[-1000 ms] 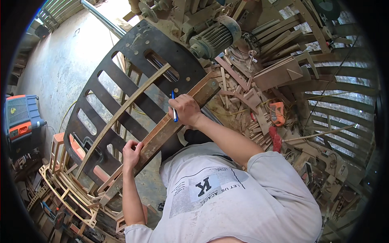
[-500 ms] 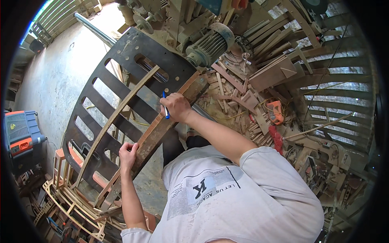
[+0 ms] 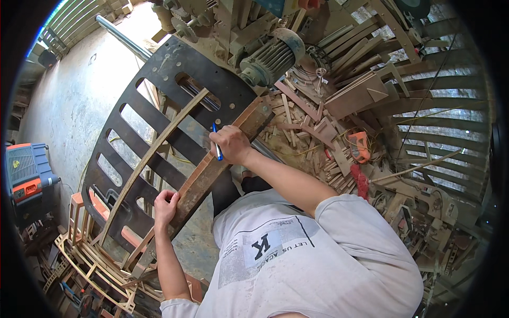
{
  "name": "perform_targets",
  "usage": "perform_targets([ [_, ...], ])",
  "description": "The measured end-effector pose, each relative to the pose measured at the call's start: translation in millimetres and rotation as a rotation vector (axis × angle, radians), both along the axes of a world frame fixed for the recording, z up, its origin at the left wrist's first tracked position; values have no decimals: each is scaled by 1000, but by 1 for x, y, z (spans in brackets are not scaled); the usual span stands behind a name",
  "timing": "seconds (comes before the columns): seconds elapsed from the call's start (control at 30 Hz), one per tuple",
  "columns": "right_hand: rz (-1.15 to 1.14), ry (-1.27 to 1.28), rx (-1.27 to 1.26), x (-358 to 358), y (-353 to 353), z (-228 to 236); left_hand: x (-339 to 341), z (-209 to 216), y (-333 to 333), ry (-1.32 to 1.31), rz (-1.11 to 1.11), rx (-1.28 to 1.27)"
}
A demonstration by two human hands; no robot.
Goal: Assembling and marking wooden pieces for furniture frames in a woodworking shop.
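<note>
A blue-and-white pen (image 3: 218,152) is held in my right hand (image 3: 231,144), its fingers closed around it. This hand rests over a long reddish wooden strip (image 3: 197,172) that lies along a thick, worn beam (image 3: 183,214). Lower down the strip, my left hand (image 3: 165,208) has thumb and forefinger closed at its edge. Beyond both hands lies a dark slotted table top (image 3: 169,58), with long rounded openings. Across it runs a thin curved wooden slat (image 3: 151,150), apart from my hands.
An electric motor (image 3: 273,55) sits beyond the table's right end. Wood offcuts (image 3: 297,122) and an orange tool (image 3: 359,147) lie to the right. Slatted wooden frames (image 3: 95,273) stand at lower left, near a blue-and-orange machine (image 3: 32,172).
Little differs. The pen tilts slightly more upright in my right hand, and my left hand has shifted slightly along the strip, toward its lower end.
</note>
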State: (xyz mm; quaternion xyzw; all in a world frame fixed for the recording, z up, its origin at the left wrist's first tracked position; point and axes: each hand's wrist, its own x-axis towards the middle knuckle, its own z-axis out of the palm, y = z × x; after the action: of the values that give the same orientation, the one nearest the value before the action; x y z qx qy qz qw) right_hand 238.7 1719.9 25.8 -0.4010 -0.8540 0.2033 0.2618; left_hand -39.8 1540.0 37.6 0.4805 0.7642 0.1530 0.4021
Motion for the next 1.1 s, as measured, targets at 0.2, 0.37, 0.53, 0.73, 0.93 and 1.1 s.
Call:
perform_targets([
  [0.2,5,40,11,4,-1,1,5,-8,-7,-67,104,42],
  [0.37,-16,63,35,4,0,2,5,-10,-7,-64,78,65],
  [0.53,-23,36,39,3,1,1,5,-13,-8,-66,93,65],
  [0.73,-22,-7,6,1,2,1,5,-12,-5,-45,90,72],
  [0.93,-14,8,-3,-3,3,-2,0,-12,-5,-30,94,56],
  [1.1,-34,9,21,-4,5,-6,-2,-19,-5,-27,94,85],
])
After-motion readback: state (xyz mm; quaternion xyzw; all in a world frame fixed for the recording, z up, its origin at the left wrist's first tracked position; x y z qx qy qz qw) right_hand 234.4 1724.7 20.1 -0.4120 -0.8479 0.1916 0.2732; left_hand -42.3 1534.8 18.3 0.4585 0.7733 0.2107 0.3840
